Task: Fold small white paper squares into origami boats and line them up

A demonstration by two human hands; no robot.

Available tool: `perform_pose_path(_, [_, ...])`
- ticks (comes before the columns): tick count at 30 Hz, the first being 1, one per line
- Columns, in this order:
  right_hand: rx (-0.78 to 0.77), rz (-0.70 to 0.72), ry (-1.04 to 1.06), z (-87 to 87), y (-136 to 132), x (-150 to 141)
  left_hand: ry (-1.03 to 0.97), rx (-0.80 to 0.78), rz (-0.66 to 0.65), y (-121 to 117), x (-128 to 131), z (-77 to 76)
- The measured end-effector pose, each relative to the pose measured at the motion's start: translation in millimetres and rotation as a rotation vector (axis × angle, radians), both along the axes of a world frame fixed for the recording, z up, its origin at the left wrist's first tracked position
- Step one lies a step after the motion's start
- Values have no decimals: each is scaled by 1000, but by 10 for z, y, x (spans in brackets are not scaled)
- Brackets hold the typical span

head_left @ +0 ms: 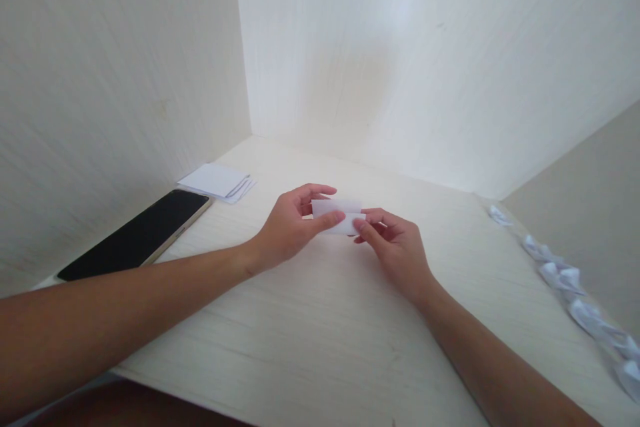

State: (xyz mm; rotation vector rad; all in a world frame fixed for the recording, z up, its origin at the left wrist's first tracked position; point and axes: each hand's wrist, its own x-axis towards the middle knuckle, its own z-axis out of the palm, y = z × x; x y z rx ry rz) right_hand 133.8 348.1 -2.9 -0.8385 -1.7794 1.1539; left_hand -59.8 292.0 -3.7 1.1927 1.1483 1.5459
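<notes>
A small white piece of paper (336, 207), with a fold running across it, is held between my two hands above the pale table. My left hand (295, 221) pinches its left side, thumb on the near face and fingers behind. At the right end, my right hand (395, 243) grips the paper between thumb and fingers. The fingertips behind the paper are partly hidden.
To the left lie a black-screened phone (135, 233) and a stack of white paper sheets (215, 180). Several folded white paper pieces (560, 277) line the table's right edge. Pale panels (400, 67) rise at the back and left of the table (300, 333).
</notes>
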Motion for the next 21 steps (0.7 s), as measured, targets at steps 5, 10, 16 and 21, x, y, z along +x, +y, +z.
perform_pose_path(5, [-25,-62,-7,27,-18,-1,173,11,0,-4,-16,-41])
perform_pose_path(10, [21,-82,-41,32,-52,-9,192,5,-27,-39,19,-24])
perform_pose_path(16, [18,-107,-58,30,-101,-25,200,5,-103,-70,51,4])
perform_pose_path(21, [36,-128,-69,46,-143,-38,127,-28,-144,-76,61,10])
